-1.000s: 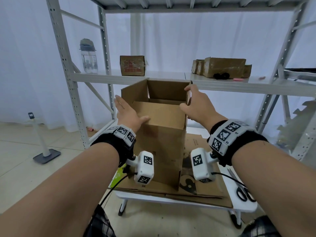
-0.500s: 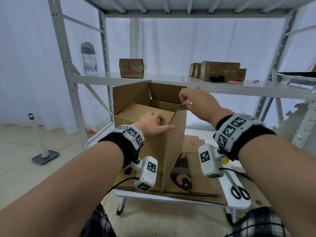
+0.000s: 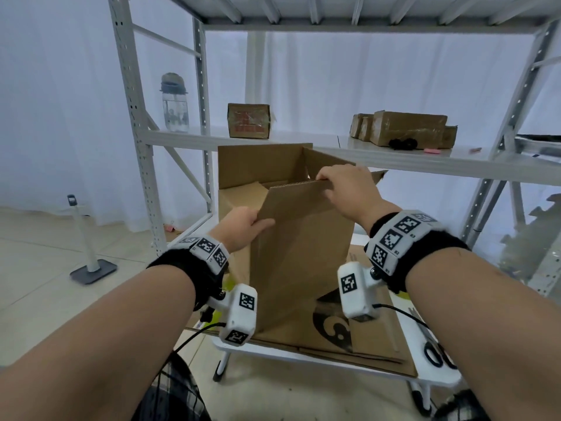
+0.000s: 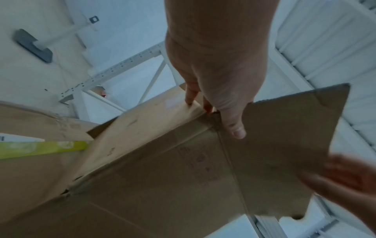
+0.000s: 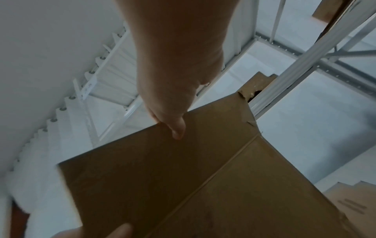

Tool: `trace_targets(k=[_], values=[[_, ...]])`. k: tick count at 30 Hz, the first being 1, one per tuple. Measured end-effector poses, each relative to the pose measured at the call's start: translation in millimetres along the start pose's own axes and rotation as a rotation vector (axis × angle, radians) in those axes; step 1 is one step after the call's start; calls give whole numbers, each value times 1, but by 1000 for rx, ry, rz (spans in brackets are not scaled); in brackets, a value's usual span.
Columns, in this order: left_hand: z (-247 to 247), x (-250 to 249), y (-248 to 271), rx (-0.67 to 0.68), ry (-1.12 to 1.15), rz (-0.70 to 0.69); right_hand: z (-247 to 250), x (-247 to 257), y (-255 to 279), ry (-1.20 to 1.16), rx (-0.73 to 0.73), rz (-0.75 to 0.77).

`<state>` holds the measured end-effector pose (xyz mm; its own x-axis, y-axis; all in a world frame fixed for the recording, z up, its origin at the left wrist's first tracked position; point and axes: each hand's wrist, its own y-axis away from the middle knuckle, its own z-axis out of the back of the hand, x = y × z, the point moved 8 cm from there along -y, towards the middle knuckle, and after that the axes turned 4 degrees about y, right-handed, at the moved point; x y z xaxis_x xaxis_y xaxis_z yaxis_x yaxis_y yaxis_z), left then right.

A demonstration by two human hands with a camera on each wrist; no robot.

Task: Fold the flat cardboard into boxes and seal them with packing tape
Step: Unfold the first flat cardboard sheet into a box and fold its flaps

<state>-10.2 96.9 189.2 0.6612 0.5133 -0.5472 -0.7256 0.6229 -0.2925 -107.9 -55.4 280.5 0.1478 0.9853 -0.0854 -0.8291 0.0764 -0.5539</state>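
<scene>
Cardboard, light and stiff but easily creased: from the head view the box (image 3: pixel 291 238) stands tall on the table (image 3: pixel 437 375), mouth upward, best held along flap edges. Left wrist view: left hand (image 4: pixel 215 83) pinches the near flap's (image 4: pixel 284 128) corner. Right wrist view: right hand (image 5: pixel 173 96) grips its top edge.

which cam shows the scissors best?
Head view only: the scissors lie at the right end of the white table, black handles showing, partly cut off behind the right forearm. Neither wrist view shows them; both are filled by the cardboard box.
</scene>
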Motion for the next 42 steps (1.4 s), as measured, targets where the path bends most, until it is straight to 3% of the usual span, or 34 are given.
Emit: trace_targets(k=[4,11,15,17,19,23,30,34,37,42], values=[[12,16,-1,-50,185,15,-9,-44,11,16,7,-206],[47,11,-23,-311,495,-15,-17,-29,4,-50,12,-112],[68,-23,-21,-349,227,-202,-23,-30,-2,-34,43,-136],[66,-39,-27,-292,-77,-252,-24,-30,-2,-47,14,-147],[57,-44,-37,-184,-288,-211,-24,-31,-1,-65,-5,-168],[49,-38,-48,-53,-329,-65,-21,-43,0,-84,10,-248],[40,-32,-53,42,-500,-19,-26,-82,6,-66,166,-401],[32,-23,-52,123,-569,-20,-36,-97,6,-171,219,-402],[30,-22,-50,91,-575,-51,-42,-97,6,-53,286,-361],[38,-33,-45,-117,-669,-136,-40,-86,8,2,231,-336]])
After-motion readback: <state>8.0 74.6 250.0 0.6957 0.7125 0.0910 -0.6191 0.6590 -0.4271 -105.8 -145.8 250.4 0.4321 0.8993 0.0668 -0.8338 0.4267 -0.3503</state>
